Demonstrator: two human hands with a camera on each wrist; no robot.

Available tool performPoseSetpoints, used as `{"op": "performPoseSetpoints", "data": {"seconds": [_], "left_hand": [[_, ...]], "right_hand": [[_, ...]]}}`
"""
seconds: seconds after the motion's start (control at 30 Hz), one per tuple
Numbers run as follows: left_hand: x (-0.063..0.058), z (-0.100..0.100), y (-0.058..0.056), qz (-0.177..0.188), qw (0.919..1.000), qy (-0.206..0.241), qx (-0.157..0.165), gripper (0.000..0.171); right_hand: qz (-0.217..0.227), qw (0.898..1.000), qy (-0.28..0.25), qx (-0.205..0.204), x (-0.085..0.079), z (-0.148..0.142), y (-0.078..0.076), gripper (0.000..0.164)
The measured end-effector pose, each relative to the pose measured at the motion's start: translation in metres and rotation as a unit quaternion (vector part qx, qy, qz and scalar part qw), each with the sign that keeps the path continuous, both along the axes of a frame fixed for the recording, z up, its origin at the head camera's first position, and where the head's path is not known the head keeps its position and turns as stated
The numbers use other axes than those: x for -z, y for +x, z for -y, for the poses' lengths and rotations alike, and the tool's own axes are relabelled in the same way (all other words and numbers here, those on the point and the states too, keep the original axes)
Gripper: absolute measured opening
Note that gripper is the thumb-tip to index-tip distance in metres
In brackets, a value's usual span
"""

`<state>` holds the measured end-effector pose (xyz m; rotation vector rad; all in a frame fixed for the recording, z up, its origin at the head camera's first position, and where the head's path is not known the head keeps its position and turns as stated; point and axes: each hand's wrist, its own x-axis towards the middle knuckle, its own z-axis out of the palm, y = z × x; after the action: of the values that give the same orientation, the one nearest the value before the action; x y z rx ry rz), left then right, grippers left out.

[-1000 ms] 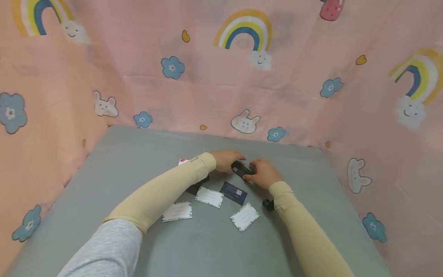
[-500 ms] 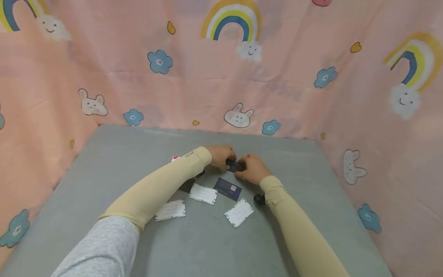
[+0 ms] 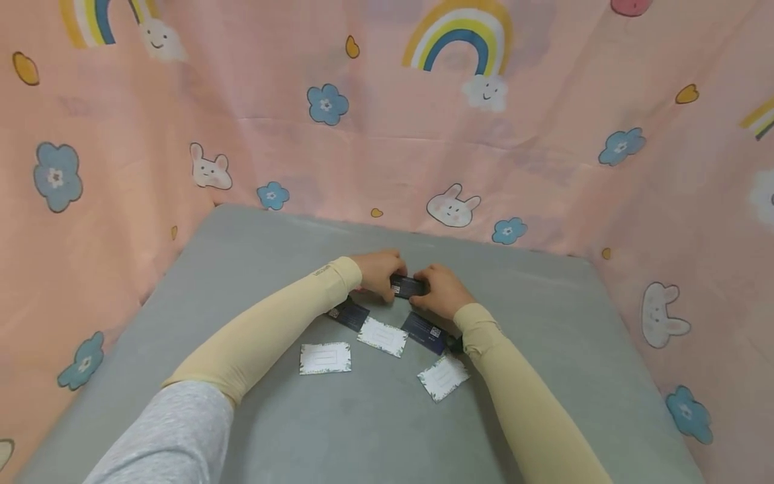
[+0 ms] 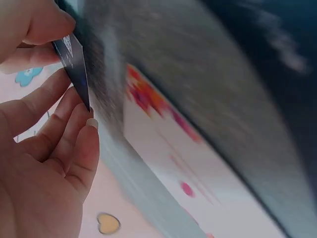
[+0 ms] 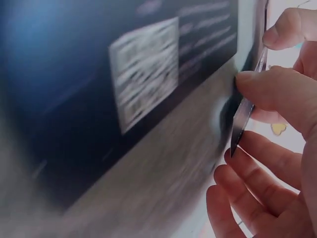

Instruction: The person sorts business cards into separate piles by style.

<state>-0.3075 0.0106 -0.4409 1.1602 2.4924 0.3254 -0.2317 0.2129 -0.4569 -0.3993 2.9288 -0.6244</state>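
Note:
A dark business card (image 3: pixel 408 287) with a small QR code is held between both hands just above the table's far half. My left hand (image 3: pixel 379 272) pinches its left end, and my right hand (image 3: pixel 444 292) grips the right end. Seen nearly edge-on in the right wrist view, the thin card (image 5: pixel 242 116) has a thumb pressed on its face. Beneath the hands lie two dark blue cards, one on the left (image 3: pixel 349 314) and one on the right (image 3: pixel 426 333). A white card with red flowers (image 4: pixel 168 148) shows under the left wrist; my arm mostly hides it in the head view.
White leaf-bordered cards lie nearer me: one on the left (image 3: pixel 325 358), one in the middle (image 3: pixel 383 337), one on the right (image 3: pixel 444 378). The grey table (image 3: pixel 338 430) meets a pink patterned curtain (image 3: pixel 375 161) at the back and sides.
The left hand has come to the card's left end, which the right hand was holding a second ago. The card has turned from slanting to nearly level. The head view has shifted slightly.

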Motion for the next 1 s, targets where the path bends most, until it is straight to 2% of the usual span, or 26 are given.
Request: {"op": "performPoseSetpoints", "data": {"seconds": [0.13,0.47,0.57,0.63,0.73,0.8,0.87,1.0], "left_hand": [[-0.004,0.009,0.008,-0.003,1.0,-0.001,-0.007,0.064],[0.004,0.025,0.017,-0.026,0.9995,-0.009,-0.017,0.066],[0.005,0.031,0.018,-0.024,0.9994,-0.007,-0.025,0.069],[0.012,0.035,0.015,-0.03,0.9991,-0.003,-0.029,0.072],[0.017,0.044,0.013,-0.034,0.9989,0.005,-0.031,0.075],[0.016,0.051,0.015,-0.041,0.9987,0.019,-0.024,0.075],[0.008,0.061,0.023,-0.041,0.9985,0.032,-0.018,0.072],[-0.002,0.083,0.039,-0.025,0.9982,0.052,-0.019,0.065]], "right_hand": [[0.007,1.0,0.0,-0.001,0.001,0.005,-0.002,0.054],[0.01,1.0,0.004,-0.012,0.002,0.02,0.0,0.054],[0.008,1.0,0.008,-0.013,0.002,0.026,0.002,0.056],[0.008,1.0,0.013,-0.01,0.002,0.032,0.003,0.059],[0.0,1.0,0.016,-0.01,0.0,0.042,0.008,0.063],[-0.021,0.999,0.022,-0.021,-0.003,0.052,0.012,0.062],[-0.04,0.998,0.024,-0.041,-0.007,0.064,0.017,0.06],[-0.035,0.996,0.024,-0.074,-0.012,0.089,0.028,0.054]]}}
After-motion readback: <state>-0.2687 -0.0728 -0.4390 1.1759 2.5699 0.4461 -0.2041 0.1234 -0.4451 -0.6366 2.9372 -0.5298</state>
